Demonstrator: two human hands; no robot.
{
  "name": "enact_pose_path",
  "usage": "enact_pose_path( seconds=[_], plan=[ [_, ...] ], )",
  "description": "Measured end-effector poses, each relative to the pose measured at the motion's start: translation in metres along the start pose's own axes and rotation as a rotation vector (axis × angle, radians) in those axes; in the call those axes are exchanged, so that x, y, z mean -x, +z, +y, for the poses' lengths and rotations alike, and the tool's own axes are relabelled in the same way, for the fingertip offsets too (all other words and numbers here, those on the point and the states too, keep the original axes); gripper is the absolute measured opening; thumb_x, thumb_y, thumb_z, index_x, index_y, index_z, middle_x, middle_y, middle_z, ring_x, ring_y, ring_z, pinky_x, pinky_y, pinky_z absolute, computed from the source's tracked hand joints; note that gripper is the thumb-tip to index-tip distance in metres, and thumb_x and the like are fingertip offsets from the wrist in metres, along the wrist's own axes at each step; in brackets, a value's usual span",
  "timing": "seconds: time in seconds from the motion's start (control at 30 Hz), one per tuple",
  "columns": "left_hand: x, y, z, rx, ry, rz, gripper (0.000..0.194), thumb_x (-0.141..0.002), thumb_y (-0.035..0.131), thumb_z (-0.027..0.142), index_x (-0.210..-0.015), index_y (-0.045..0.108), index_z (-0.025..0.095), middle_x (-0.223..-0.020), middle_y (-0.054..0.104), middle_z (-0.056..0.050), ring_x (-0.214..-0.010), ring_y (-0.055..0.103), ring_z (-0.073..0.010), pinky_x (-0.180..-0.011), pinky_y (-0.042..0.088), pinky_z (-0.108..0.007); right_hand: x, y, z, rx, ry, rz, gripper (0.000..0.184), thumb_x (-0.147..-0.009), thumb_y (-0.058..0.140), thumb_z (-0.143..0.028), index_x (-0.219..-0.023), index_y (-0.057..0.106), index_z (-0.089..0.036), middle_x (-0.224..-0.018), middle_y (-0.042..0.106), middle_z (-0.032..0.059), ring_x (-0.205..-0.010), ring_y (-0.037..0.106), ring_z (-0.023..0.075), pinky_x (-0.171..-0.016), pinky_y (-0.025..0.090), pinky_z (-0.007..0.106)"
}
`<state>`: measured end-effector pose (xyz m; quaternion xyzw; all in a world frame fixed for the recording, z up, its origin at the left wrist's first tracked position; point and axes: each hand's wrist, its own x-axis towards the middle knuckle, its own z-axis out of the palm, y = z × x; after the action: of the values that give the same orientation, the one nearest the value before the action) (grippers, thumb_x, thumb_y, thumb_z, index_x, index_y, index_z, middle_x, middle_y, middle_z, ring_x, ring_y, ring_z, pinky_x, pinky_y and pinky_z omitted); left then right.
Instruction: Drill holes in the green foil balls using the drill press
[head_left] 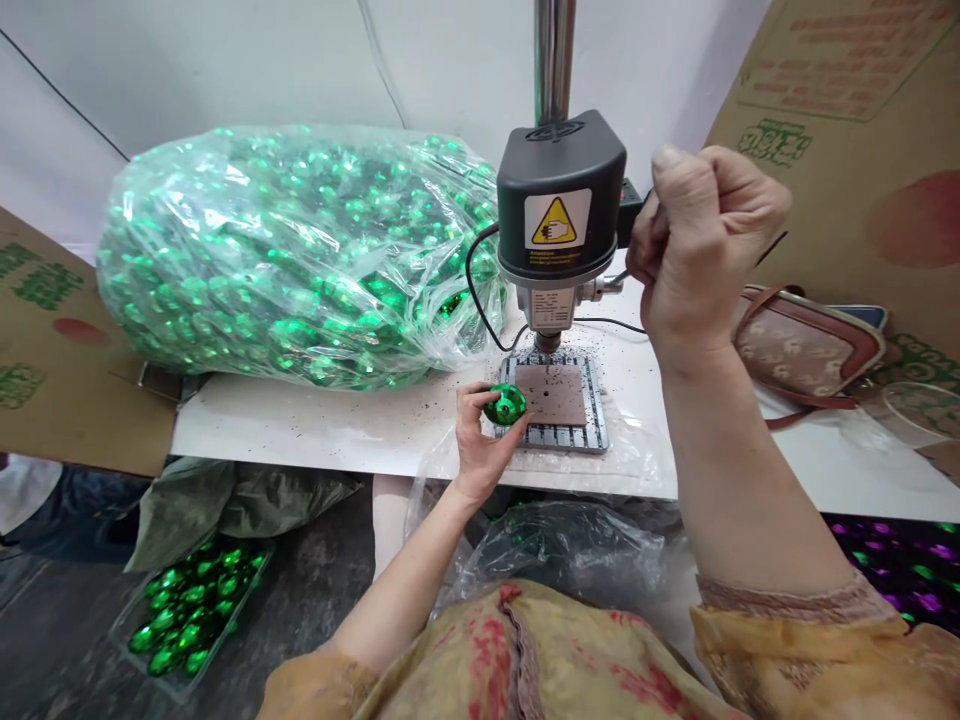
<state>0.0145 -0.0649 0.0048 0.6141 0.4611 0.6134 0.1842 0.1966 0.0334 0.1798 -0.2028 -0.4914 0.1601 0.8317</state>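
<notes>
Bauble (505, 404) sits in left hand (481, 446), between thumb and fingers.

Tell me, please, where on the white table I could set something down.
A strip of white table runs between the large bag and the front edge, though dark crumbs dot it. Another patch lies before the handbag, beside the right forearm. Crowded: around the drill press, where the left hand holds a green piece.

Left hand (480, 445) pinches 1 green bauble (505, 404) at left of drill press (562, 200) base. Right hand (705, 240) fisted, right of press. Clear bag (457, 335) of green baubles (292, 335), left of press.
</notes>
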Motion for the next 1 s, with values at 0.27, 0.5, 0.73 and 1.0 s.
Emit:
enact_pose_path(
  seconds=[0.27, 0.5, 0.73, 1.0],
  plan=[
    [-0.007, 0.009, 0.012, 0.841, -0.773, -0.038, 0.038, -0.091, 0.064, 0.053, -0.114, 0.059, 0.024, -0.112, 0.068, -0.006, -0.102, 0.069, -0.0201, -0.092, 0.059, -0.041, 0.002, 0.000, -0.004, -0.025, 0.021, 0.008, 0.060, -0.065, 0.075, -0.062, -0.048, 0.035, -0.020, -0.037, 0.032, -0.0082, -0.031, 0.026, 0.0022, -0.034, 0.013, 0.024],
    [-0.010, 0.006, -0.001, 0.937, -0.998, -0.157, 0.042, -0.093, 0.058, 0.059, -0.110, 0.063, 0.020, -0.110, 0.073, -0.013, -0.098, 0.071, -0.0241, -0.083, 0.062, -0.041, 0.003, 0.000, -0.003, 0.017, -0.003, 0.007, 0.062, -0.070, 0.072, -0.062, -0.048, 0.034, -0.019, -0.037, 0.032, -0.0080, -0.032, 0.025, 0.0018, -0.036, 0.013, 0.024],
    [-0.006, 0.015, -0.002, 0.882, -0.958, -0.083, 0.045, -0.089, 0.064, 0.063, -0.109, 0.062, 0.023, -0.112, 0.072, -0.010, -0.103, 0.071, -0.0250, -0.086, 0.064, -0.043, 0.003, 0.000, -0.003, 0.033, -0.006, -0.008, 0.063, -0.071, 0.070, -0.065, -0.048, 0.032, -0.019, -0.038, 0.030, -0.0082, -0.033, 0.025, 0.0013, -0.036, 0.013, 0.024],
    [-0.006, 0.018, 0.000, 0.911, -0.978, -0.046, 0.048, -0.086, 0.067, 0.063, -0.111, 0.061, 0.022, -0.113, 0.070, -0.010, -0.103, 0.070, -0.0228, -0.086, 0.065, -0.038, 0.003, 0.001, -0.002, -0.039, -0.026, 0.011, 0.062, -0.069, 0.076, -0.057, -0.048, 0.033, -0.019, -0.037, 0.031, -0.0075, -0.032, 0.024, 0.0014, -0.035, 0.011, 0.024]
  ],
)
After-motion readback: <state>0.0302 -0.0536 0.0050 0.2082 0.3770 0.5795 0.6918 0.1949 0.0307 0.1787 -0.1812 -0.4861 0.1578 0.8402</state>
